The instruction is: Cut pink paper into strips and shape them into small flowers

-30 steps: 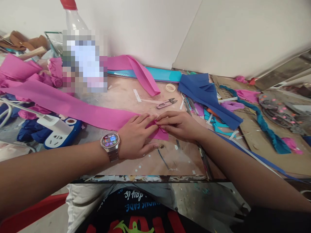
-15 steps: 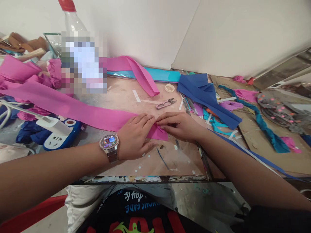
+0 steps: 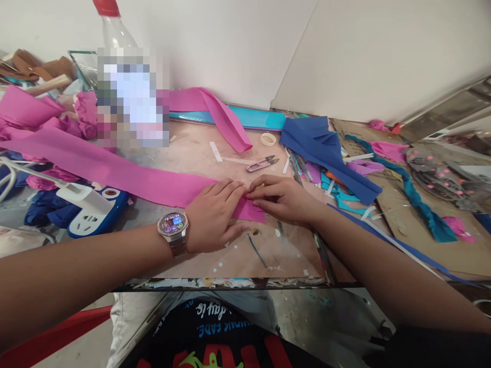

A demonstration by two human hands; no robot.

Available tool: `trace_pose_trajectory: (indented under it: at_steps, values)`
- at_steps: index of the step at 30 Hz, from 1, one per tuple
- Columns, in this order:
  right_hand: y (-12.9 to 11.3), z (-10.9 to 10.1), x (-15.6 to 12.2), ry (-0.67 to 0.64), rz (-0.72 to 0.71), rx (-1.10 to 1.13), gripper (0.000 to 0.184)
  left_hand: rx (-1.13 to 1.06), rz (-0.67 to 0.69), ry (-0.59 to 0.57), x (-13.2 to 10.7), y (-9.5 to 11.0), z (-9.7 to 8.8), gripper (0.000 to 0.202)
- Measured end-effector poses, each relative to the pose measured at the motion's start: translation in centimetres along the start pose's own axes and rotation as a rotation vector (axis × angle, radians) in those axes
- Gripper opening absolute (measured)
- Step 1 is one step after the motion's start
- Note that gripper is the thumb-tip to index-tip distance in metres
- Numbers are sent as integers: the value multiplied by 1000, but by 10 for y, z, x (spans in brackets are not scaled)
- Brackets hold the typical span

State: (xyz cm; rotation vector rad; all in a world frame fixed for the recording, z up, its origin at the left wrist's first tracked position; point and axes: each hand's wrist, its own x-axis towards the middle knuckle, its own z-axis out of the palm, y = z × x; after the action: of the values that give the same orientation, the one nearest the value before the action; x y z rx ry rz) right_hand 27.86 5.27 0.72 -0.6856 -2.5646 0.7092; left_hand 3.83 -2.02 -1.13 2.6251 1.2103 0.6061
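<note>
- Pale walls (image 3: 230,56) stood behind a cluttered worktable (image 3: 184,148).
- Pink strip (image 3: 153,184) stretched across the worktable from the left, reaching both hands.
- Left hand (image 3: 213,214) lay over it, open, fingers extended.
- Right hand (image 3: 287,200) pinched it near its end.
- Thread snips (image 3: 261,164) lay just beyond the hands.

Since 1.0 s ago, the left hand's (image 3: 215,217) index finger, which lay spread toward the worktop's (image 3: 291,248) front edge, has drawn up beside its neighbouring fingers, and more of the pink strip (image 3: 153,185) shows just below it. The right hand's (image 3: 287,199) fingertips have shifted slightly toward the worktop's right edge. Its thumb hides more of the strip's small fold than 0.5 s ago. The watch (image 3: 173,225) has gone from 33 to 34 seconds.
</note>
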Motion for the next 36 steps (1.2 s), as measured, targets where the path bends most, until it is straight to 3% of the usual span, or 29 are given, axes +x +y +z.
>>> trace_pose_trajectory:
  at_steps: [9, 16, 25, 36]
  values:
    - [-2, -1, 0, -22, 21, -31, 22, 55, -48, 28, 0, 3, -1, 76]
    - [-2, 1, 0, -5, 13, -55, 20, 92, 66, -9, 0, 12, -9, 48]
    - [-2, 0, -1, -15, 12, -51, 24, 55, 69, -52, 0, 8, -7, 51]
    - [-8, -14, -4, -145, -80, -98, 46, 38, 20, -61, 1, 10, -10, 53]
